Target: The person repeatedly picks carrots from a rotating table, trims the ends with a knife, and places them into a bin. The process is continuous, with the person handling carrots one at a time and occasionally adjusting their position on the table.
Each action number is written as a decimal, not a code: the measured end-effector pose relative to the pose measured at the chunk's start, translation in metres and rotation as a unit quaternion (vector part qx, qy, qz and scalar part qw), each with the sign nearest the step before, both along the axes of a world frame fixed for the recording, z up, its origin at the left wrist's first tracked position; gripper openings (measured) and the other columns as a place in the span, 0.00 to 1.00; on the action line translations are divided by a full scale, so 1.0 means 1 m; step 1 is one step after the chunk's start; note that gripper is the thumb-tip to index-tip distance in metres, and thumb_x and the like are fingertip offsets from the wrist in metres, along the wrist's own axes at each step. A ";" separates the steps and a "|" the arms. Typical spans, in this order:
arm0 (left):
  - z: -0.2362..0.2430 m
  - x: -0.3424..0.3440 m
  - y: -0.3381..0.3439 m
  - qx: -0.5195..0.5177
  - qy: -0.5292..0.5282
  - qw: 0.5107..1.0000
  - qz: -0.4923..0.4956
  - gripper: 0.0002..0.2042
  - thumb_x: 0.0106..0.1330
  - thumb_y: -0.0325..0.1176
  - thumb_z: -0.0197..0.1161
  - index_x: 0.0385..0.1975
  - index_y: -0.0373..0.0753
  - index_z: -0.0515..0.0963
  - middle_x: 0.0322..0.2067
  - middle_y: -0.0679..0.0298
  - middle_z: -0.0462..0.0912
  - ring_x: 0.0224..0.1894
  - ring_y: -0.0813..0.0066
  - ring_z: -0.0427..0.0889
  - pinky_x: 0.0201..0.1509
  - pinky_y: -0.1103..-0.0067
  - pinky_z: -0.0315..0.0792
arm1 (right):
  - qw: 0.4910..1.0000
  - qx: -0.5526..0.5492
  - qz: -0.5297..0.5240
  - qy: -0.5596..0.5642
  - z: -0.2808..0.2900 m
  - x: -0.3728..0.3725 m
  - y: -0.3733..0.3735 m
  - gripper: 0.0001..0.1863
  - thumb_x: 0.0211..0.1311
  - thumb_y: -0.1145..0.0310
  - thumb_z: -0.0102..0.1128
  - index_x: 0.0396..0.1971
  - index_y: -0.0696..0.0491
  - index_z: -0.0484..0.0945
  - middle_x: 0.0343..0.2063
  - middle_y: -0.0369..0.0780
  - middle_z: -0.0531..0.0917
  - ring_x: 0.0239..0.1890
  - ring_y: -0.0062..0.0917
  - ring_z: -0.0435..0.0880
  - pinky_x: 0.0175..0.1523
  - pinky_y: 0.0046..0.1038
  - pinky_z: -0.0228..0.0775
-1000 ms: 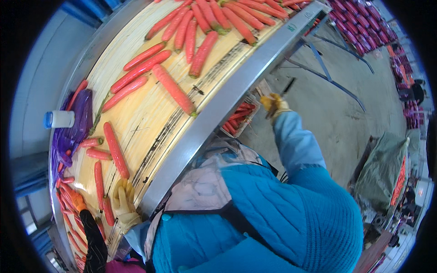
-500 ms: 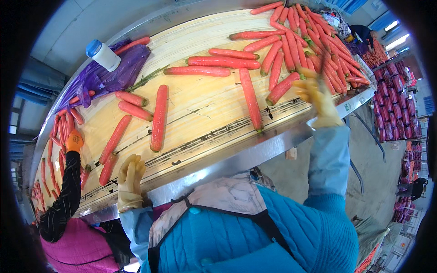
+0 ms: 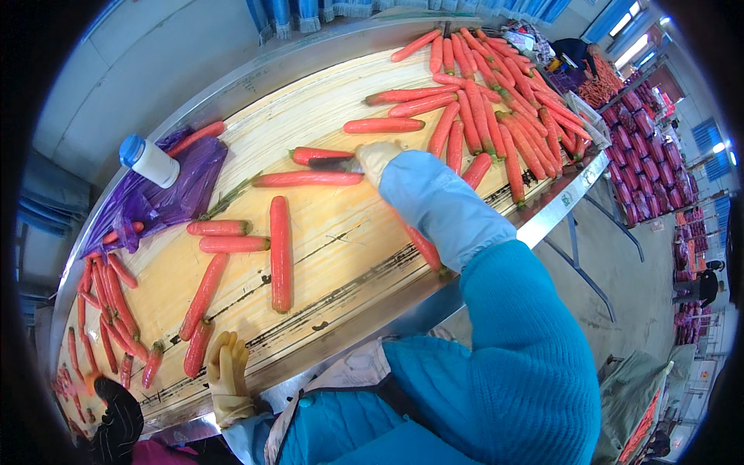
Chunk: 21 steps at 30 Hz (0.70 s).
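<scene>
My right hand (image 3: 378, 161), in a pale yellow glove, reaches across the middle of the table. It is closed on a knife (image 3: 332, 164), whose dark flat blade points left. The blade lies over a carrot (image 3: 304, 154), just above a longer carrot (image 3: 310, 179). My forearm partly covers another carrot (image 3: 425, 248). At the table's near edge, my left hand (image 3: 228, 366) has its gloved fingers stretched out and holds nothing. Closest to it lies a carrot (image 3: 198, 349), with an upright one (image 3: 280, 256) farther right.
A large carrot pile (image 3: 496, 101) covers the far right of the wooden table (image 3: 341, 225). At left are a purple plastic bag (image 3: 190, 174) and a white bottle with blue cap (image 3: 151, 161). A co-worker's black sleeve (image 3: 118, 415) reaches in at lower left. Bagged stacks (image 3: 639, 163) stand beyond.
My right hand has swung left from the carrot pile to the middle carrots with the knife. My left hand stays by the near edge. The co-worker's arm has shifted lower in the view.
</scene>
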State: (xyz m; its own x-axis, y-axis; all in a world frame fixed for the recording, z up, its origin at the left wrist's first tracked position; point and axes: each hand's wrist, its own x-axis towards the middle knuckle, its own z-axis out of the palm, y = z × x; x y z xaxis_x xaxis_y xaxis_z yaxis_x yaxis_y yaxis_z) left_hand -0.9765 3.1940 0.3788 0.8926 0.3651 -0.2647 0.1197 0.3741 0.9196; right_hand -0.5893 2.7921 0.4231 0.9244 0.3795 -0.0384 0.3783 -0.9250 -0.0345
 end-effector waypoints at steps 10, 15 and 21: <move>0.038 0.051 -0.067 -0.118 -0.091 0.980 -0.129 0.23 0.78 0.36 0.55 0.68 0.34 0.67 0.61 0.50 0.77 0.61 0.60 0.78 0.64 0.66 0.75 | 0.444 0.681 -0.096 0.575 0.022 -0.127 0.068 0.22 0.59 0.73 0.68 0.53 0.60 0.75 0.44 0.46 0.85 0.45 0.37 0.86 0.55 0.37 0.80; 0.043 0.051 -0.081 -0.154 -0.081 0.981 -0.085 0.28 0.73 0.38 0.63 0.70 0.38 0.64 0.57 0.52 0.78 0.56 0.62 0.80 0.62 0.67 0.76 | 0.698 0.468 0.021 0.542 0.054 -0.219 0.132 0.24 0.68 0.69 0.62 0.62 0.58 0.71 0.50 0.43 0.83 0.52 0.33 0.83 0.58 0.34 0.77; 0.059 -0.019 -0.026 -0.358 -0.158 0.920 -0.006 0.30 0.72 0.49 0.63 0.67 0.38 0.67 0.50 0.57 0.82 0.51 0.62 0.83 0.58 0.64 0.79 | 0.740 0.417 0.226 0.476 0.044 -0.286 0.176 0.22 0.71 0.58 0.60 0.59 0.54 0.77 0.50 0.40 0.85 0.50 0.26 0.83 0.55 0.30 0.74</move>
